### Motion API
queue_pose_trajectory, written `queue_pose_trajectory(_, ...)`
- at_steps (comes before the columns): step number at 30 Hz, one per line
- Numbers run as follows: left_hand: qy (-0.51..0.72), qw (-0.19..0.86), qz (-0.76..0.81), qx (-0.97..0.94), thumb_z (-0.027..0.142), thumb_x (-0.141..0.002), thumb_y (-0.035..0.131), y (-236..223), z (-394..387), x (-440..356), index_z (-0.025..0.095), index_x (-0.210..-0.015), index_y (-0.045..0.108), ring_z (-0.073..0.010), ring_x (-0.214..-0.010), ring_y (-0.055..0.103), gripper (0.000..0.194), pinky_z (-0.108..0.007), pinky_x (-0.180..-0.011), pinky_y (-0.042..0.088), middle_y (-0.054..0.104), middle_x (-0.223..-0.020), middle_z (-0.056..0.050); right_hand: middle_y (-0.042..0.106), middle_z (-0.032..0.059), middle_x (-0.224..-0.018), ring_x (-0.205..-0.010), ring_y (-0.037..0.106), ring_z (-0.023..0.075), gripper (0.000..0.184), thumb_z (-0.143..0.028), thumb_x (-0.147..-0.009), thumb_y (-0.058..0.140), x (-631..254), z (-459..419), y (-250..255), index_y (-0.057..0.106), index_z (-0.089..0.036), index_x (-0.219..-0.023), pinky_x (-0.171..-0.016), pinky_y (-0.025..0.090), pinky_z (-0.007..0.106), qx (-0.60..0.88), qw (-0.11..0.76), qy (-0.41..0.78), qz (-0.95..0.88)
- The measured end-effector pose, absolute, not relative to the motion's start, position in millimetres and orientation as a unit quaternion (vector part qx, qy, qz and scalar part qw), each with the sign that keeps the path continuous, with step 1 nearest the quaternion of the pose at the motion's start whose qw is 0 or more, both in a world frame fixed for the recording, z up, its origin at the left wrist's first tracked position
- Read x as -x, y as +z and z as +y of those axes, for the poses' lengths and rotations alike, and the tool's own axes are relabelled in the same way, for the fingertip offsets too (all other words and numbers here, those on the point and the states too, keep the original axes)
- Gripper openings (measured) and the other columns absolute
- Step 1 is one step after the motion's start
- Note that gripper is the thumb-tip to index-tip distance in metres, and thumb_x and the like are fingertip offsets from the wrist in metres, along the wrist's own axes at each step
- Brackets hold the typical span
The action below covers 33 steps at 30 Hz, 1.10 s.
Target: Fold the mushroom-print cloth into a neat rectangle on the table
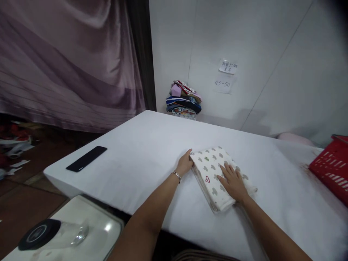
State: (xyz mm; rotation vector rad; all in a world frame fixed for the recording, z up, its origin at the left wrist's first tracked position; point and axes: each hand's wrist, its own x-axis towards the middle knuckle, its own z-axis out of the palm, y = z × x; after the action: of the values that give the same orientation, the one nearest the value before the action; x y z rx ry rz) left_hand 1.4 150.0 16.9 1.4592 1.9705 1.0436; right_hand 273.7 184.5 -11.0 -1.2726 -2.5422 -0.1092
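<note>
A folded white cloth (210,170) with a grey and red heart pattern lies on the white table (141,145). My right hand (233,183) rests flat on top of it, fingers stretched out. My left hand (185,163), with a bracelet at the wrist, touches the cloth's far left edge; its fingers curl against the edge and are partly hidden.
A black phone (87,158) lies near the table's left edge. A pile of folded clothes (184,98) sits at the far end against the wall. A red basket (331,167) stands at the right. A glass bottle with a black cap (51,233) lies on a low surface at bottom left.
</note>
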Motion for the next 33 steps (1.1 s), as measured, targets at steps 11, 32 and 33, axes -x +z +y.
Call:
queue_pose_trajectory(11, 0.376, 0.142, 0.752, -0.523, 0.010, -0.072, 0.050, 10.0, 165.4, 29.8, 0.028, -0.099, 0.067, -0.0142, -0.090, 0.062, 0.037, -0.025, -0.084, 0.044, 0.071, -0.091, 0.004, 0.032, 0.0063, -0.149, -0.137, 0.025, 0.0276, 0.051, -0.046, -0.095, 0.029, -272.0, 178.9, -6.7, 0.036, -0.024, -0.141, -0.107, 0.025, 0.052, 0.441, 0.135, -0.035, -0.887)
queue_pose_trajectory(32, 0.153, 0.221, 0.721, -0.639, 0.047, -0.088, 0.042, 77.0, 258.7, -32.3, 0.012, -0.114, 0.059, -0.0272, -0.113, 0.056, 0.047, -0.034, -0.091, 0.043, 0.061, -0.121, -0.016, 0.023, 0.0058, -0.152, -0.139, 0.021, 0.0252, 0.055, -0.049, -0.095, 0.026, -261.3, 174.7, 3.8, 0.034, -0.023, -0.143, -0.109, 0.022, 0.050, 0.464, 0.088, -0.022, -0.881)
queue_pose_trajectory(33, 0.138, 0.231, 0.721, -0.638, 0.051, -0.086, 0.043, 74.1, 265.8, -37.9, 0.011, -0.109, 0.062, -0.0280, -0.108, 0.059, 0.049, -0.034, -0.087, 0.045, 0.064, -0.115, -0.017, 0.023, 0.0057, -0.152, -0.139, 0.021, 0.0250, 0.055, -0.049, -0.095, 0.026, -261.6, 174.5, 3.3, 0.034, -0.023, -0.143, -0.109, 0.021, 0.050, 0.463, 0.090, -0.023, -0.881)
